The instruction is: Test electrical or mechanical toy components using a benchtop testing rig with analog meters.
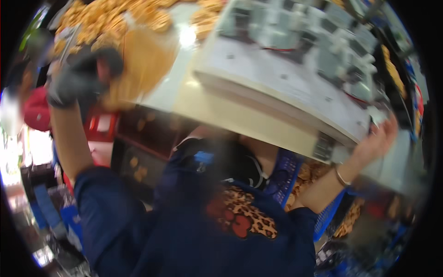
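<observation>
Navy T-shirt point(184, 231) lies nearest. Grey-gloved left hand point(83, 76) is beside a blurred tan piece point(148, 64) (motion hides whether its fingers grip). Bare right hand point(379, 136), fingers bent, hold unclear, is by the right corner of a white board point(258, 67); light fingertips should avoid the red wires point(279, 49).

A dark grey glove point(69, 85) covers the left fingers point(112, 59); golden-tan pieces point(94, 21) lie beyond. Beside the right fingers point(391, 127) is a white board point(258, 74). Below both, a navy shirt point(184, 244) bears tan-and-black leopard print point(260, 218).
</observation>
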`<state>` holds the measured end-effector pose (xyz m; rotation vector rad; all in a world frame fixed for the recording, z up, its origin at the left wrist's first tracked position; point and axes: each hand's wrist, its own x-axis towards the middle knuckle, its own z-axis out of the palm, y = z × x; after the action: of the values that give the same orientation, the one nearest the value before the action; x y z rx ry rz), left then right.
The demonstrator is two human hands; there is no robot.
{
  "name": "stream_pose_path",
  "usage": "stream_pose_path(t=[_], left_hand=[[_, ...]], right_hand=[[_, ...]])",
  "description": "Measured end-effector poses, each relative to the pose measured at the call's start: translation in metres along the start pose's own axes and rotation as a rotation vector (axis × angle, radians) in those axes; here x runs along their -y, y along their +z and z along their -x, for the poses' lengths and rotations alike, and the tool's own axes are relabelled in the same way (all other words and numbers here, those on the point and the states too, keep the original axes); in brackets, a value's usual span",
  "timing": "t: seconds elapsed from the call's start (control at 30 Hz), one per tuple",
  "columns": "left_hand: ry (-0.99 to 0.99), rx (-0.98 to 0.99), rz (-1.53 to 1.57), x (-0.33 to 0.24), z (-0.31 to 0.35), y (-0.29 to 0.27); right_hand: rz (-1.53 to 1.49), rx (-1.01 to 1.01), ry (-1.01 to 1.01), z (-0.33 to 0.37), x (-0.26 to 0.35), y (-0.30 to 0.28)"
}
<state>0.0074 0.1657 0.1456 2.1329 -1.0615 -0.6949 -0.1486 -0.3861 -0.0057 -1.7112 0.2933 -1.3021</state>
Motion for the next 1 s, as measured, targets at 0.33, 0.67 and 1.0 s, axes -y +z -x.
stream_pose_path(t=[0.33, 0.67, 1.0], left_hand=[[-1.47, -0.728, 0.536, 0.299, 0.375, 0.47], [-0.501, -1.626, -0.259, 0.273, 0.212, 0.21], [-0.511, -1.188, -0.393, 0.229, 0.036, 0.053]], right_hand=[[0.0, -0.008, -0.362, 0.046, 0.02, 0.003], [-0.074, 0.299, -0.404, 0.099, 0.072, 0.073], [0.021, 0.321, -0.385, 0.127, 0.088, 0.069]])
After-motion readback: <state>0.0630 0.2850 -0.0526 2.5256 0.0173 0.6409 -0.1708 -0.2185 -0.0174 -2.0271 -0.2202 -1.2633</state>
